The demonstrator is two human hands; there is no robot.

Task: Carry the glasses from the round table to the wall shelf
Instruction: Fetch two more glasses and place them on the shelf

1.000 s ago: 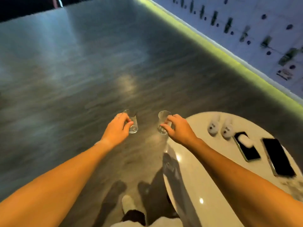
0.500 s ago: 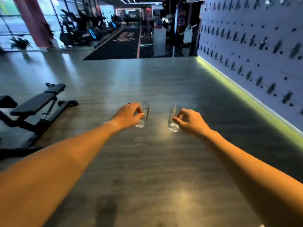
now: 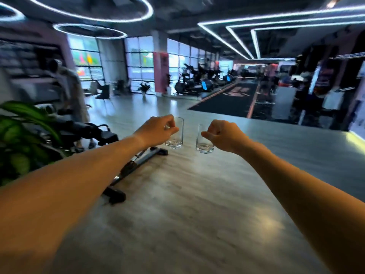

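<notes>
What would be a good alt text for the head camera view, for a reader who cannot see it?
Two outstretched bare arms carry clear glasses across a gym floor: the left hand holds one glass, the right hand another glass, both upright and apart. A weight bench and a leafy plant stand at left.

A leafy plant [image 3: 21, 133] stands left beside a weight bench [image 3: 110, 147] on the grey floor [image 3: 187, 204].

left glass [image 3: 175, 133] beside right glass [image 3: 204, 139], weight bench [image 3: 126, 171] on floor [image 3: 187, 214] lower left, plant [image 3: 25, 139] far left
</notes>
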